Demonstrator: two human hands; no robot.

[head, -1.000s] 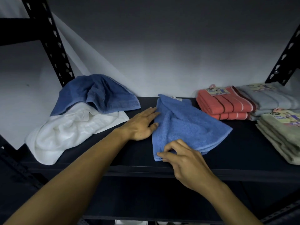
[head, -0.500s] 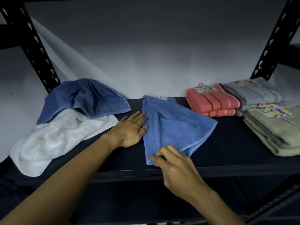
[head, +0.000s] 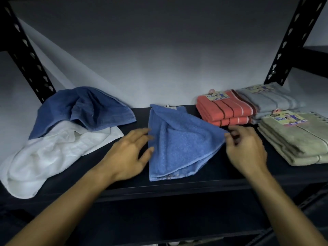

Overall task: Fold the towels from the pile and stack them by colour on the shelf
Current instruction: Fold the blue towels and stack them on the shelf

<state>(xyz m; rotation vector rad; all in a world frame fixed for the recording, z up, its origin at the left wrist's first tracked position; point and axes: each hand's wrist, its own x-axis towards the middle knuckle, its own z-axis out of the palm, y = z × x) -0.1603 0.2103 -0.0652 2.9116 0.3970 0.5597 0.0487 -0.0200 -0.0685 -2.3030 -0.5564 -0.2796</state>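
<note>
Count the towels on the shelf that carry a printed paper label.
3, all at the right end: the coral striped towel, the grey towel behind it to the right, and the green towel in front. Others may lie hidden beyond the right edge.

A storage or stockroom corner, perhaps behind a shop: a black metal shelf [head: 177, 185] of the boltless kind stands against a bare grey-white wall [head: 159, 59], its slotted uprights [head: 291, 41] punched with keyhole openings rising at left and right. New goods sit at the right end of the shelf, folded coral towels [head: 225, 110], grey towels [head: 271, 100] and green towels [head: 298, 139], each stack bearing a printed retail label [head: 285, 118] reading "Face Towel". Loose towels lie unsorted at the left, a dark blue towel [head: 83, 107] over a white towel [head: 49, 153]. Lighting is dim.
</note>
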